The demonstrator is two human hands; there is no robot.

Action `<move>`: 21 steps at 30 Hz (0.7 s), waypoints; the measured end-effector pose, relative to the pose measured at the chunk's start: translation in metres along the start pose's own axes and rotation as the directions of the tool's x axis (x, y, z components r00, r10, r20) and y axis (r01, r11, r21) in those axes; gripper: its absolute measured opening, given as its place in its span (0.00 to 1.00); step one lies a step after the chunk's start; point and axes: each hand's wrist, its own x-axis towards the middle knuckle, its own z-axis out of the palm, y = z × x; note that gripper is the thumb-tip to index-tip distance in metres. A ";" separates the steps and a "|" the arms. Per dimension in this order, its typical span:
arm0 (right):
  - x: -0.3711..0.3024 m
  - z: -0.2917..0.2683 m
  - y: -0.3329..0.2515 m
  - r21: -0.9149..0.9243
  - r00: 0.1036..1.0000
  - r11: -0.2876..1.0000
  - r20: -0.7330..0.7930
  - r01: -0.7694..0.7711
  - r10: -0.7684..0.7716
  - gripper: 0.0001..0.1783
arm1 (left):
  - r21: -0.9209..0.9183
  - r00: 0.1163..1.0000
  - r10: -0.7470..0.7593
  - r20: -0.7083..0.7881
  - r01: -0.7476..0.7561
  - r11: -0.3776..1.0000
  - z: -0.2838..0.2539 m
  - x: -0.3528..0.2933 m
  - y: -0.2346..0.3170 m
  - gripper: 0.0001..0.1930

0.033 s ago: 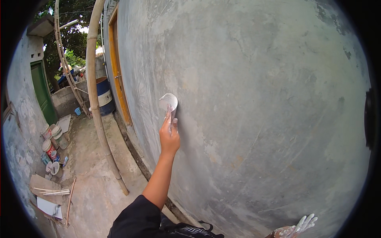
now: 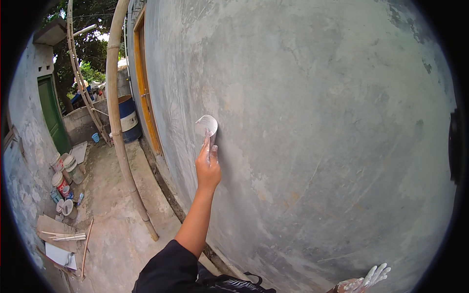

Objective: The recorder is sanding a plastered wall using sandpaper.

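My left hand is raised to the grey plastered wall, fingers closed around a thin, curled scraper-like sheet smeared with white paste. The sheet bends into a rounded scoop at the wall's surface; whether its edge touches the wall I cannot tell. Low at the right, my right hand shows with its fingers stretched out and coated in white paste. It holds nothing visible and is close to the wall; contact is unclear.
A bamboo pole leans left of my arm. Beyond it stand a blue-and-white drum and an orange-framed door. Several buckets line the left wall, with boards and sticks nearer on the concrete floor.
My left hand and the curled sheet have shifted very slightly left. My right hand has not visibly moved.
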 end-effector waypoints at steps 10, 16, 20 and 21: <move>0.067 -0.008 -0.068 0.177 0.967 0.972 -0.174 -0.157 0.188 0.28 | 0.039 0.983 0.169 0.078 -0.172 0.984 -0.003 -0.007 0.011 0.25; 0.058 -0.005 -0.064 0.149 0.967 0.974 -0.161 -0.172 0.195 0.31 | 0.021 0.916 0.389 0.095 -0.393 0.919 0.020 -0.033 0.040 0.25; 0.055 -0.008 -0.057 0.149 0.978 0.982 -0.149 -0.120 0.142 0.33 | 0.002 0.940 0.340 0.025 -0.340 0.940 0.012 -0.006 0.026 0.24; 0.054 -0.008 -0.057 0.143 0.976 0.979 -0.140 -0.144 0.164 0.32 | 0.015 0.961 0.276 0.013 -0.276 0.961 0.009 0.001 0.027 0.23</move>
